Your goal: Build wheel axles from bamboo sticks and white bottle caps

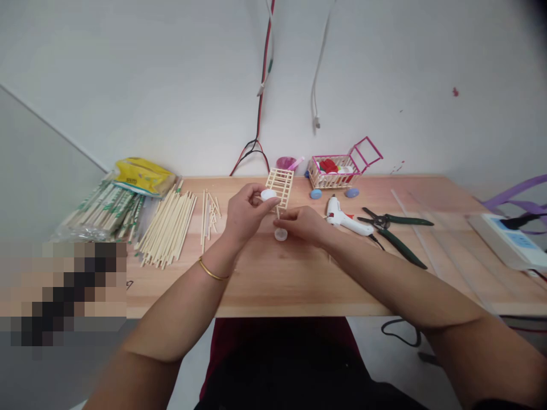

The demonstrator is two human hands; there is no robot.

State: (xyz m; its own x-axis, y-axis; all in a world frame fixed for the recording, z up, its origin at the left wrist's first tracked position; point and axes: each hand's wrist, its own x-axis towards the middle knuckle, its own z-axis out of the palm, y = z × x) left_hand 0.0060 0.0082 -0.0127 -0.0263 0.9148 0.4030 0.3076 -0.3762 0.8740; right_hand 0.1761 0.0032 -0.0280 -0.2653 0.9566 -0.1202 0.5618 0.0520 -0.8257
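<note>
My left hand [250,212] is closed with a white bottle cap [269,194] between thumb and fingers. Close beside it, my right hand [301,222] pinches what looks like a short wooden stick [277,212]; the fingertips hide part of it. A second whitish cap [281,234] is just below the right fingertips, and I cannot tell whether it is joined to the stick. Behind both hands is a small lattice [280,181] made of pale wooden sticks, its lower end partly covered by the fingers.
Loose chopsticks [168,230] and packaged ones [106,205] lie left, beneath a yellow pack [143,175]. At right are a white glue gun [346,218], green-handled pliers [395,228] and a power strip [508,239]. A pink-trimmed stick cart [335,171] stands behind.
</note>
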